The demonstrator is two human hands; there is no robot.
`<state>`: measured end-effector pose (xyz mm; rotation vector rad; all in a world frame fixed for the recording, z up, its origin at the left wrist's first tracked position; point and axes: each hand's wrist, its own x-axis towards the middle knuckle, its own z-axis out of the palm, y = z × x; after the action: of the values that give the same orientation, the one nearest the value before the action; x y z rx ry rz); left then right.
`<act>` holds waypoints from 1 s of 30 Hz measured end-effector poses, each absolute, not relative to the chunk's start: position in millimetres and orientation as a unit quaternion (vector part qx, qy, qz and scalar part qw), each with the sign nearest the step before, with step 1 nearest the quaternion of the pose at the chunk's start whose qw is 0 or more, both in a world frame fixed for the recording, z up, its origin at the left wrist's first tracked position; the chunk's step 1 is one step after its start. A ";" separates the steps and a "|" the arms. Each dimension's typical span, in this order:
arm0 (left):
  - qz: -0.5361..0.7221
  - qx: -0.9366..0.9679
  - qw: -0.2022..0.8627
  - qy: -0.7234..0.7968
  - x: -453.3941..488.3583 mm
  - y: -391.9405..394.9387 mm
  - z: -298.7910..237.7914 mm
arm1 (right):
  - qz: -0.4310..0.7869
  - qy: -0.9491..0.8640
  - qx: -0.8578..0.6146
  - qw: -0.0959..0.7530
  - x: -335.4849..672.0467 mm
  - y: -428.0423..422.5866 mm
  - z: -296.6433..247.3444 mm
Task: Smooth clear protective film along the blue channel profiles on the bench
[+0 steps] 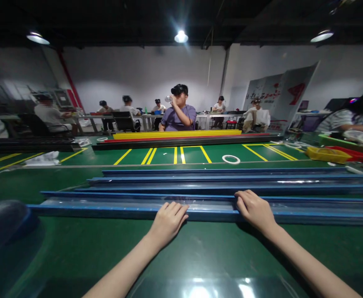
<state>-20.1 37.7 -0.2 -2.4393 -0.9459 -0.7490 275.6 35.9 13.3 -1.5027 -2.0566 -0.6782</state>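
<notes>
A long blue plastic channel strip with a clear film-like trough lies crosswise on the green table, nearest to me. My left hand is bent over its near rim, the fingertips reaching into the trough. Farther right, my right hand spans the same strip, its fingers curled at the far rim and its palm over the near one. Both thumbs are partly hidden. Just beyond lie more blue channel strips, parallel to the held one.
A white tape ring lies beyond the strips on the green table. Yellow strips and dark strips lie farther back. Yellow and red bags are at right. A person sits opposite, drinking; several others work behind.
</notes>
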 end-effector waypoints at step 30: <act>-0.232 -0.878 0.201 -0.367 -15.5 37.1 1.2 | -0.246 -0.745 -0.577 0.226 273.8 35.8 13.2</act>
<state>-15.5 37.1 1.2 -2.4534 -1.0254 -0.6481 273.8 35.8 13.2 -1.5917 -2.0539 -0.6794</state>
